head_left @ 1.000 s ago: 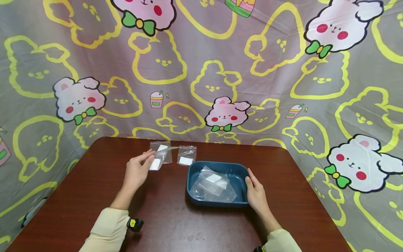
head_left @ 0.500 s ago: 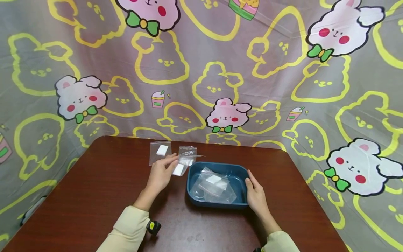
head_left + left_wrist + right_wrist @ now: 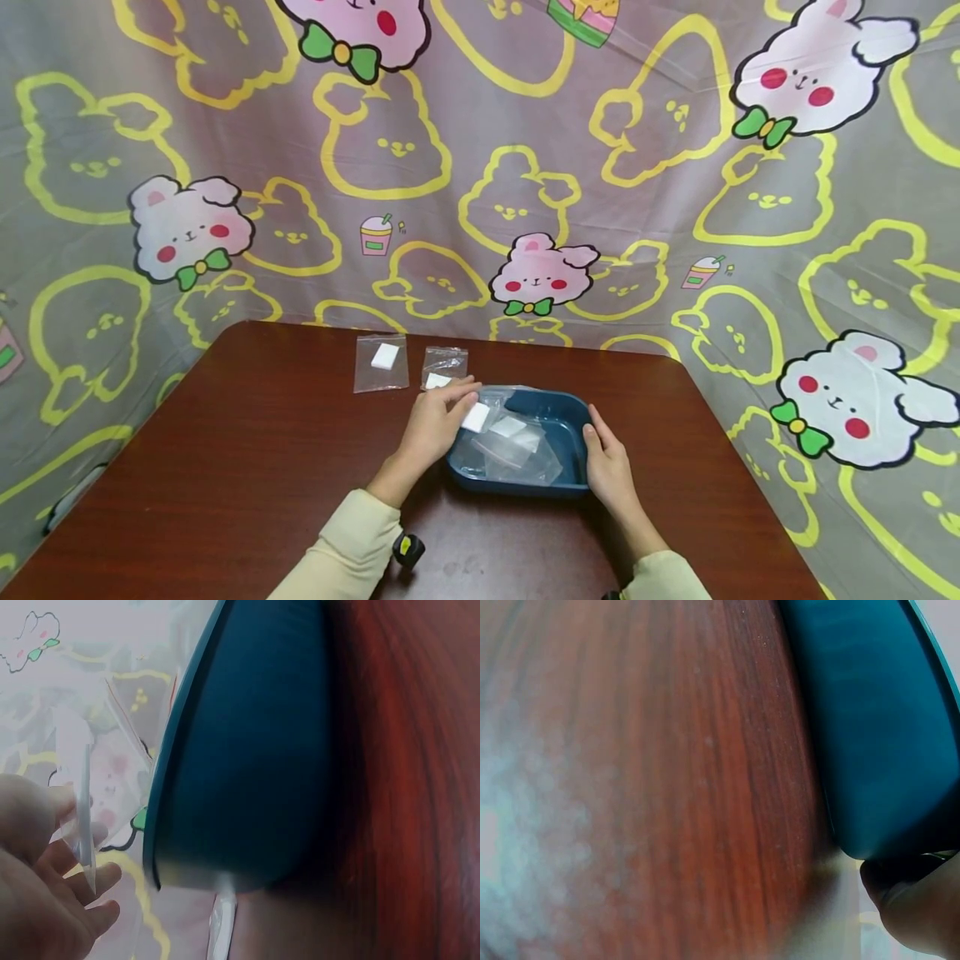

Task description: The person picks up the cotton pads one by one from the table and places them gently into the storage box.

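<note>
My left hand (image 3: 435, 423) pinches a small clear zip bag (image 3: 476, 417) with a white block in it. It holds the bag over the left side of a dark blue rectangular tub (image 3: 567, 435). In the left wrist view, the bag (image 3: 84, 810) stands edge-on between thumb and fingers, apart from the tub's outer wall (image 3: 240, 750). Several similar bags (image 3: 517, 450) with white pieces lie in the tub. My right hand (image 3: 613, 462) grips the tub's right end, thumb at the rim. In the right wrist view, part of that hand (image 3: 922, 907) shows beneath the tub's end.
Two more zip bags lie at the back of the brown table (image 3: 225, 450): a left one (image 3: 386, 357) with a white block, and a right one (image 3: 445, 360) partly behind my left hand. A patterned curtain (image 3: 420, 167) surrounds the table's back and sides.
My left hand has carried its zip bag rightward from beside the bags at the back to over the tub. The right hand and the tub have stayed in place.
</note>
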Demonstrator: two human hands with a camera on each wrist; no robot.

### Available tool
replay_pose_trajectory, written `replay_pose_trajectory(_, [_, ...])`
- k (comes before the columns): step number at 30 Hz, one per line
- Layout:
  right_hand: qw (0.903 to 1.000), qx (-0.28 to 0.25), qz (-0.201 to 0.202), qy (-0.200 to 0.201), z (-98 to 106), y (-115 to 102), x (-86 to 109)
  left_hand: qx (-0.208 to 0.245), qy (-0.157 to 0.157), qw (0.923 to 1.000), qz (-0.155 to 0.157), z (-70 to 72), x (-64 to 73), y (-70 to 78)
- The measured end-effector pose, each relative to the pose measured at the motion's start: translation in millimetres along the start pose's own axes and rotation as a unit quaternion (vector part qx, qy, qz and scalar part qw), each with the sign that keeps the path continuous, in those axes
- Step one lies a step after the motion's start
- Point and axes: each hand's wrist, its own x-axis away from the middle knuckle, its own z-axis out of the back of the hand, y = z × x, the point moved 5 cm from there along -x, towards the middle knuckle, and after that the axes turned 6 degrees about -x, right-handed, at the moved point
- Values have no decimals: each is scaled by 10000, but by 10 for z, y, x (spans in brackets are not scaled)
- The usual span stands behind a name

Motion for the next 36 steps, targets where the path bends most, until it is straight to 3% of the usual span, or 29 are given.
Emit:
replay_pose_trajectory(14, [10000, 20, -71, -13, -19, 8, -6, -222, -639, 9976, 158, -225, 43, 66])
replay_pose_trajectory(36, [9999, -39, -119, -37, -4, -4, -8, -323, -652, 9973, 35, -246, 28, 1])
